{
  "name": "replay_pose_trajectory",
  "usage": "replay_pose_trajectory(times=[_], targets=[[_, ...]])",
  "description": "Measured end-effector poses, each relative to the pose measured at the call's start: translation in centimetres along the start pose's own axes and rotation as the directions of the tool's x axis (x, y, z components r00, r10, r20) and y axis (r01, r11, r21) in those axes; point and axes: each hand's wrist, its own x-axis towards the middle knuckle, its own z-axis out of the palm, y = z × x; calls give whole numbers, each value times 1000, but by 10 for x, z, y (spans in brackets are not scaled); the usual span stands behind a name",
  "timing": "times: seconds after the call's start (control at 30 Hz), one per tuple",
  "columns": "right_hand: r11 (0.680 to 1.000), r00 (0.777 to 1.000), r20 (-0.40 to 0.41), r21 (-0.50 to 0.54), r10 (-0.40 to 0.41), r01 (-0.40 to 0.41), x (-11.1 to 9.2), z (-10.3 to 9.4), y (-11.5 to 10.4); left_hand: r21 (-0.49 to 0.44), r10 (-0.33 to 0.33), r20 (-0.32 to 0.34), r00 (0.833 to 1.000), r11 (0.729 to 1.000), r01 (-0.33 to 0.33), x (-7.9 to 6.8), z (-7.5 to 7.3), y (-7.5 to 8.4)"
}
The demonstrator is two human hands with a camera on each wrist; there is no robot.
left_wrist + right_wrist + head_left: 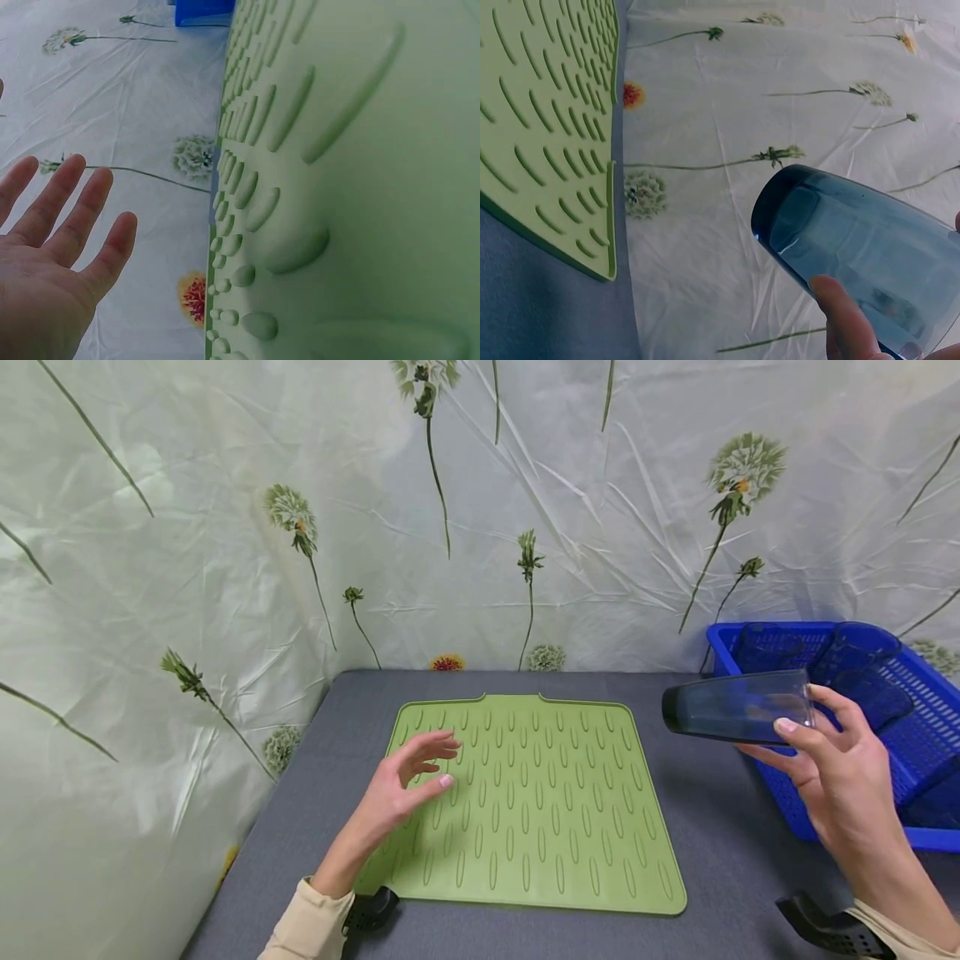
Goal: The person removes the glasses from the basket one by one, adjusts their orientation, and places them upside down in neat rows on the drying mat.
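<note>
My right hand [847,768] grips a tall blue-tinted drinking glass [735,706] near its rim. The glass lies almost level in the air, its dark thick base pointing left, between the mat and the basket. In the right wrist view the glass [855,247] shows see-through walls, with a fingertip against its side. Over the left part of a green ribbed drying mat [525,802] my left hand [408,777] hovers, fingers spread and holding nothing. The left wrist view shows the same hand [56,247] with its palm turned up beside the mat.
A blue plastic basket [795,802] stands at the right, with several more tinted glasses [855,647] inside. The mat lies on a dark grey tabletop [720,860]. Behind and to the left hangs a pale sheet [465,610] printed with dandelions.
</note>
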Motion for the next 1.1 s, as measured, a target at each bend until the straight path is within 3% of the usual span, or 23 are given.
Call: replay_pose_trajectory(times=[0.3,1.1], targets=[[997,999,43,63,31,-34,-2,6,8,-58,2,-6,1000,998,-3,0,-2,2],[998,991,121,-6,63,-63,-12,32,31,55,-18,-32,999,998,19,2,-5,13]])
